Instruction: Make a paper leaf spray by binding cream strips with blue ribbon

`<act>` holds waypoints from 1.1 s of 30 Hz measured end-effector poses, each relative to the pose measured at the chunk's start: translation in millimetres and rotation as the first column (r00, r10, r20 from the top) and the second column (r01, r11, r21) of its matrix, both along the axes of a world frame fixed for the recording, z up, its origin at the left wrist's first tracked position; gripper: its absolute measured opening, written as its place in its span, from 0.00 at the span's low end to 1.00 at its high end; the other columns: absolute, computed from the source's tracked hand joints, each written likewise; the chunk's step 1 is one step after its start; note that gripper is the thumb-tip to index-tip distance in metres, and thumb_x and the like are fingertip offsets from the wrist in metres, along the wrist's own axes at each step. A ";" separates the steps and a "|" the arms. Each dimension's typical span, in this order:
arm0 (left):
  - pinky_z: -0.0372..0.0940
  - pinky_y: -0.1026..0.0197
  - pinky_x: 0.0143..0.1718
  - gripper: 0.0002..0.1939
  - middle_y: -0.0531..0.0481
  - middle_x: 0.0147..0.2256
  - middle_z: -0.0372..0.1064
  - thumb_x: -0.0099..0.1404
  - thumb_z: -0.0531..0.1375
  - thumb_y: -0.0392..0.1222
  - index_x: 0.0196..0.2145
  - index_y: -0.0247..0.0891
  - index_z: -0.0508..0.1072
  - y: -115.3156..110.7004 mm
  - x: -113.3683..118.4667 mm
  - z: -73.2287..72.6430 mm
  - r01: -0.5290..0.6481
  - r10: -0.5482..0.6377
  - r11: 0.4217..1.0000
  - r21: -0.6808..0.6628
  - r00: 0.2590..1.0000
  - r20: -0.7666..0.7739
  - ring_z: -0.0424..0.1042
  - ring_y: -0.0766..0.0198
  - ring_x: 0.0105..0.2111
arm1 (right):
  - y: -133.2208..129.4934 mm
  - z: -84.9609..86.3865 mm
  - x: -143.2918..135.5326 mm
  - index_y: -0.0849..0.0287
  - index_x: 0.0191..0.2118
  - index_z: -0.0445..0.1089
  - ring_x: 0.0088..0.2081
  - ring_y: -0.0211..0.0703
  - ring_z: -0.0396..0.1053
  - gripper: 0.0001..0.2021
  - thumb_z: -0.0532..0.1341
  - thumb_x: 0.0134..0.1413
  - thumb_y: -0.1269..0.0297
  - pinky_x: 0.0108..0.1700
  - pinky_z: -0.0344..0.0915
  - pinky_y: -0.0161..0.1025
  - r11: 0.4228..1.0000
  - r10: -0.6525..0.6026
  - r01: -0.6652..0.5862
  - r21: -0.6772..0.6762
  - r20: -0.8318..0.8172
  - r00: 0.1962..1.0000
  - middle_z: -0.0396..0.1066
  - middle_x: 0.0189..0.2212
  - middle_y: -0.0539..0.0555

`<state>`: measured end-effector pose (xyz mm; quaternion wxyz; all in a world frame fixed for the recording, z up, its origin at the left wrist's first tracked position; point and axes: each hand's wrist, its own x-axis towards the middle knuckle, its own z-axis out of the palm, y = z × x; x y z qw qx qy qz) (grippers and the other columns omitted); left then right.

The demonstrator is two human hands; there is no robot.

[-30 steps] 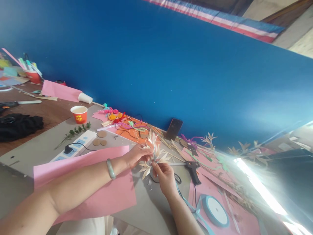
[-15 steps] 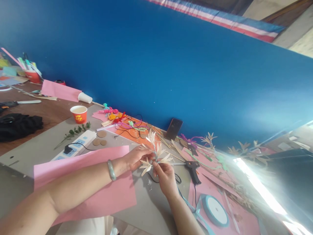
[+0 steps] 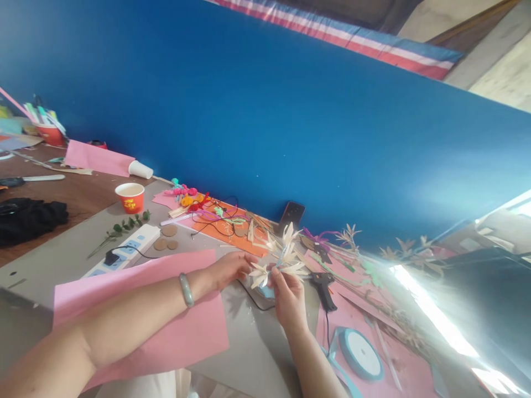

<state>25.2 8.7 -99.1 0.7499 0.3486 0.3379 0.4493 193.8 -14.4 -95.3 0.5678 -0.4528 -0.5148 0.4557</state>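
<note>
My right hand (image 3: 290, 301) pinches the stem of a spray of cream artificial flowers (image 3: 286, 255) with pointed, husk-like petals. Pale blue wrapping shows on the stem between the blossoms. To the left, my left hand (image 3: 230, 271), below a jade-green bangle (image 3: 186, 290), has its fingers stretched out beside the petals and holds nothing I can see. Under the lowest blossom is a light blue strip (image 3: 266, 291), partly hidden. A black glue gun (image 3: 324, 290) lies just right of my right hand, its cord running down toward a roll of light blue ribbon (image 3: 360, 354).
Pink paper (image 3: 145, 326) lies under my left forearm. Behind it are a power strip (image 3: 128, 251), a leafy sprig (image 3: 124, 225), round wooden slices (image 3: 166, 237) and a red paper cup (image 3: 130, 198). A phone (image 3: 291, 214) leans on the blue partition (image 3: 249, 110). More dried flowers (image 3: 404, 251) spread at right.
The flower spray has shifted right and turned in my right hand. My left hand has come off the stem and stays to its left. The view has swung slightly.
</note>
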 end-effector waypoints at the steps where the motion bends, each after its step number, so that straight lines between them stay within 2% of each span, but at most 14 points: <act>1: 0.60 0.65 0.30 0.16 0.49 0.30 0.72 0.46 0.65 0.35 0.36 0.33 0.74 -1.9 1.7 -1.8 0.037 -0.035 0.999 0.035 0.998 -0.049 0.69 0.66 0.28 | 0.5 -1.0 0.7 0.61 0.24 0.71 0.24 0.38 0.60 0.13 0.65 0.49 0.56 0.29 0.58 0.34 1.000 -0.021 0.021 -0.002 0.004 1.000 0.63 0.18 0.49; 3: 0.60 0.65 0.31 0.19 0.50 0.29 0.72 0.43 0.68 0.34 0.36 0.33 0.74 -6.4 5.4 -4.4 0.110 -0.099 0.986 0.122 0.991 -0.093 0.69 0.66 0.28 | 0.6 -3.3 0.8 0.60 0.24 0.71 0.22 0.36 0.58 0.13 0.65 0.47 0.55 0.27 0.56 0.34 0.999 -0.053 0.053 -0.012 0.006 0.999 0.61 0.17 0.47; 6: 0.60 0.64 0.33 0.19 0.50 0.29 0.73 0.42 0.71 0.37 0.34 0.34 0.75 -12.5 9.2 -5.2 0.118 -0.087 0.959 0.258 0.988 -0.130 0.69 0.65 0.29 | -1.3 -5.5 -1.2 0.60 0.22 0.71 0.23 0.36 0.58 0.14 0.66 0.45 0.54 0.26 0.56 0.34 0.999 -0.041 0.042 -0.018 0.035 0.999 0.63 0.18 0.48; 8: 0.60 0.65 0.32 0.15 0.50 0.28 0.72 0.44 0.70 0.40 0.31 0.34 0.75 -14.8 9.0 -2.8 0.092 -0.036 0.937 0.336 0.985 -0.169 0.68 0.65 0.28 | -3.3 -5.1 -3.0 0.60 0.22 0.71 0.24 0.37 0.60 0.14 0.66 0.45 0.54 0.27 0.56 0.34 1.000 -0.011 0.012 -0.012 0.064 0.998 0.66 0.20 0.50; 10: 0.57 0.66 0.28 0.12 0.52 0.24 0.68 0.48 0.68 0.44 0.25 0.34 0.73 -15.5 6.2 1.5 0.114 -0.029 0.911 0.395 0.976 -0.214 0.64 0.68 0.25 | -5.2 -3.5 -4.6 0.60 0.23 0.72 0.23 0.36 0.58 0.13 0.66 0.45 0.55 0.26 0.55 0.34 1.000 0.016 -0.015 -0.014 0.067 0.998 0.66 0.20 0.49; 12: 0.53 0.66 0.24 0.15 0.55 0.19 0.61 0.53 0.65 0.48 0.20 0.34 0.68 -15.0 2.0 6.3 0.151 -0.042 0.896 0.418 0.965 -0.258 0.58 0.70 0.20 | -6.3 -1.3 -5.2 0.60 0.25 0.72 0.22 0.34 0.56 0.12 0.67 0.44 0.56 0.26 0.54 0.33 0.999 0.034 -0.034 -0.021 0.028 0.999 0.65 0.20 0.48; 14: 0.50 0.66 0.22 0.17 0.56 0.17 0.56 0.55 0.63 0.49 0.19 0.35 0.65 -13.6 -1.9 9.5 0.161 -0.044 0.893 0.420 0.960 -0.276 0.54 0.71 0.19 | -6.5 0.9 -4.8 0.59 0.29 0.73 0.22 0.33 0.55 0.11 0.68 0.43 0.57 0.25 0.53 0.32 0.998 0.052 -0.053 -0.031 -0.031 0.998 0.66 0.23 0.48; 18: 0.51 0.66 0.22 0.14 0.56 0.19 0.57 0.55 0.64 0.47 0.23 0.34 0.68 -9.1 -3.0 7.2 0.109 -0.033 0.916 0.387 0.980 -0.199 0.56 0.71 0.20 | -5.7 4.8 -2.0 0.59 0.35 0.72 0.22 0.32 0.54 0.14 0.68 0.42 0.59 0.24 0.53 0.31 0.996 0.066 -0.072 -0.059 -0.104 0.992 0.67 0.27 0.50; 22: 0.50 0.67 0.20 0.14 0.57 0.20 0.59 0.52 0.66 0.47 0.30 0.34 0.71 -5.2 0.8 -0.2 0.064 -0.042 0.965 0.254 0.995 -0.091 0.58 0.72 0.19 | -5.4 8.6 -1.0 0.61 0.38 0.73 0.21 0.32 0.52 0.15 0.67 0.44 0.59 0.24 0.52 0.31 0.994 0.056 -0.070 -0.090 -0.148 0.987 0.63 0.22 0.47; 28: 0.43 0.68 0.18 0.17 0.54 0.22 0.61 0.52 0.66 0.50 0.31 0.30 0.73 -5.5 -0.3 1.5 0.162 -0.161 0.968 0.190 0.987 -0.021 0.55 0.76 0.17 | -5.3 10.6 -2.5 0.61 0.36 0.73 0.19 0.31 0.52 0.15 0.68 0.43 0.56 0.23 0.50 0.31 0.986 0.032 -0.068 -0.150 -0.231 0.972 0.60 0.17 0.45; 33: 0.42 0.67 0.19 0.17 0.52 0.26 0.63 0.54 0.66 0.48 0.33 0.30 0.74 -7.3 -1.1 3.1 0.199 -0.201 0.960 0.199 0.979 -0.008 0.54 0.77 0.18 | -4.8 6.7 -1.5 0.60 0.33 0.73 0.19 0.32 0.51 0.14 0.67 0.44 0.55 0.22 0.48 0.32 0.986 0.073 -0.101 -0.131 -0.202 0.977 0.59 0.16 0.45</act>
